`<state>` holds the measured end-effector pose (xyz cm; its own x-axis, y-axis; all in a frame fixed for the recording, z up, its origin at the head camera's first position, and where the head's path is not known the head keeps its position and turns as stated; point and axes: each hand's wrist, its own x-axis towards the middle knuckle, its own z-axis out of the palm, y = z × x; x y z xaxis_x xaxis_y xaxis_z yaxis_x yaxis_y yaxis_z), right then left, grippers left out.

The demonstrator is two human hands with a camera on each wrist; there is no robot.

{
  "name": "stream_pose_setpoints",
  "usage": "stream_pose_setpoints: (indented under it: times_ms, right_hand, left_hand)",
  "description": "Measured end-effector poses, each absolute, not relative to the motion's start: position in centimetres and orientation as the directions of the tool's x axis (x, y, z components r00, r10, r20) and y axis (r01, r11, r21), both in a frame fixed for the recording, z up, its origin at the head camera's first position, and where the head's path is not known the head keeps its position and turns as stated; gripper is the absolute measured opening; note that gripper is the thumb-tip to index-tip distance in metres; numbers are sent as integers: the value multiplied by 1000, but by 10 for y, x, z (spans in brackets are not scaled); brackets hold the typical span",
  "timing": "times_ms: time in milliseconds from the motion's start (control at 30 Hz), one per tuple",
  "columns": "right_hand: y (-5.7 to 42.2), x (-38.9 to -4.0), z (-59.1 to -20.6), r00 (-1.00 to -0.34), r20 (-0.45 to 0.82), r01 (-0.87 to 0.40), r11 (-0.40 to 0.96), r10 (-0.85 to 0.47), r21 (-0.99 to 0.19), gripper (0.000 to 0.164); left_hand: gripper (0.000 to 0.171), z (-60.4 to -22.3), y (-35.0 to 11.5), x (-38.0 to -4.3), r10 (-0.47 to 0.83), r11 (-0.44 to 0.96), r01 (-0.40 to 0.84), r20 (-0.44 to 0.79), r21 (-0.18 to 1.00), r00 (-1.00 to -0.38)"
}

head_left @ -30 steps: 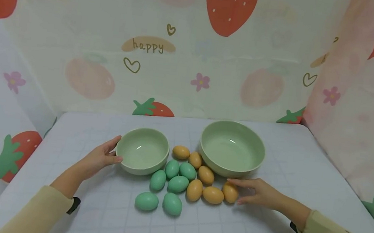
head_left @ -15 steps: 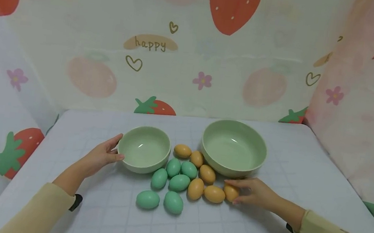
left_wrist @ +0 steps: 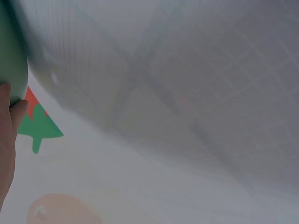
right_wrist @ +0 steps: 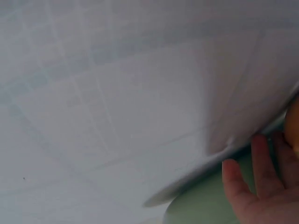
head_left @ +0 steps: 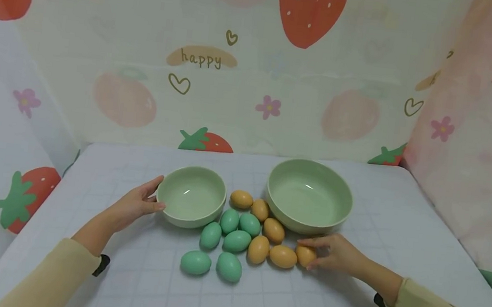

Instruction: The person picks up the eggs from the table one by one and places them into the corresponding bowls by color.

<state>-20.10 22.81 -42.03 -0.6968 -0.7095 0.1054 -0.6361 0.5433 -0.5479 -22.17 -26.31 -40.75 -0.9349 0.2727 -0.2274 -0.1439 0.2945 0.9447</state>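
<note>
My left hand (head_left: 132,207) rests against the left side of the smaller green bowl (head_left: 191,198), thumb and fingers spread along its outer wall. In the left wrist view, fingertips touch that bowl's side (left_wrist: 13,60). Thumb and forefinger of my right hand (head_left: 336,255) lie around the rightmost orange egg (head_left: 305,256), pinching it at the table. The right wrist view shows part of that egg (right_wrist: 293,123) at the edge, past the fingers. Several more orange eggs (head_left: 283,256) and several green eggs (head_left: 237,241) lie loose between and in front of the bowls.
A larger green bowl (head_left: 309,196) stands behind the right hand, at the back right. The table (head_left: 157,295) has a pale checked cloth. Printed fabric walls (head_left: 214,109) enclose its back and sides.
The right hand has moved slightly left and closed its thumb and forefinger around the rightmost orange egg. The left hand keeps its place at the smaller bowl; the head view shifts slightly.
</note>
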Motion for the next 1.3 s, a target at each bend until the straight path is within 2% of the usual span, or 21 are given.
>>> stream_pose_setpoints:
  times_ms: [533, 833, 1033, 1300]
  right_hand:
    - [216, -198, -389, -743, -34, -462, 549, -668, -697, 58]
    - [200, -188, -378, -768, -66, -275, 420, -638, -865, 55]
    - [192, -198, -357, -803, -41, -262, 413, -595, -872, 56]
    - [173, -207, -348, -830, -15, -262, 413, -558, -872, 55]
  left_hand:
    - [88, -417, -272, -209, 245, 305, -164, -243, 938, -939]
    - [88, -415, -272, -201, 261, 323, -164, -255, 932, -931]
    - [86, -406, -265, -217, 268, 313, -128, -217, 941, -939]
    - [86, -405, -260, -220, 250, 305, -159, -240, 939, -938]
